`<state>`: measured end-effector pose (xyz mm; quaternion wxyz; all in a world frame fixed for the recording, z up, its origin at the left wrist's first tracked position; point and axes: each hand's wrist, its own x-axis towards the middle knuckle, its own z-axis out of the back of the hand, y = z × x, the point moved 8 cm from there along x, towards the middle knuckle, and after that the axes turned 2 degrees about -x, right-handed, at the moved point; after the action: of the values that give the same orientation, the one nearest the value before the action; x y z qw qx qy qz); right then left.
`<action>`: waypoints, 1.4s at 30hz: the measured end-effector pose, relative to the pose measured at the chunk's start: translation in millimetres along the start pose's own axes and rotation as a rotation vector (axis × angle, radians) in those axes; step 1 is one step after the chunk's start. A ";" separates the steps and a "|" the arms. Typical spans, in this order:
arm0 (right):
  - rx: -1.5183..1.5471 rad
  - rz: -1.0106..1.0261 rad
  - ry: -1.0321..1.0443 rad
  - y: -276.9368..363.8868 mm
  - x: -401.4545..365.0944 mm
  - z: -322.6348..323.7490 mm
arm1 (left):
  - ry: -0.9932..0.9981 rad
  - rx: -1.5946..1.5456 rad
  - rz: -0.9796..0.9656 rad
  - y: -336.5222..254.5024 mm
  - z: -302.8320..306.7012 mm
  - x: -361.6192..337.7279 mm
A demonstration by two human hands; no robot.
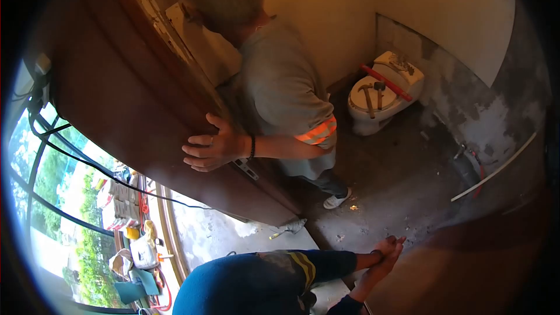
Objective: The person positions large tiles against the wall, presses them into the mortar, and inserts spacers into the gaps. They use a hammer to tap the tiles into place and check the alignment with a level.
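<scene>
At the lower right, my left hand (385, 245) and my right hand (389, 259) are close together and touching, fingers closed. Anything held between them is too small to make out. My blue sleeve (332, 263) has yellow stripes. Above stands a person in a grey shirt (280, 76) with an orange band on the sleeve, face turned away. That person's hand (216, 146), fingers spread, is at the brown door (140, 99) near its metal latch plate (246, 169).
A toilet (364, 118) carries a hammer (368, 100), a mallet (380, 94) and a red level (387, 82). Pipe fittings (464, 153) are at the right wall. Debris (341, 237) dots the floor. Cables and piled goods are at lower left.
</scene>
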<state>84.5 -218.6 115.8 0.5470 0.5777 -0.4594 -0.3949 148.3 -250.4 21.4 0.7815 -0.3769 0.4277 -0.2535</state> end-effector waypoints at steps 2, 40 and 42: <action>-0.089 0.076 -0.004 -10.9 25.0 6.8 | -0.101 -0.191 -0.144 -10.8 -13.3 16.7; -0.291 -0.242 0.635 -125.1 618.9 -99.5 | -0.147 -0.151 -0.102 -100.6 277.8 423.7; -0.453 -0.250 0.716 -128.5 630.8 -160.6 | -0.220 0.073 -0.082 -140.1 288.0 438.3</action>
<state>419.0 -785.4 31.7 0.7326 0.5947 -0.0693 -0.3237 607.2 -540.4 26.0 0.8259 -0.3910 0.3139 -0.2577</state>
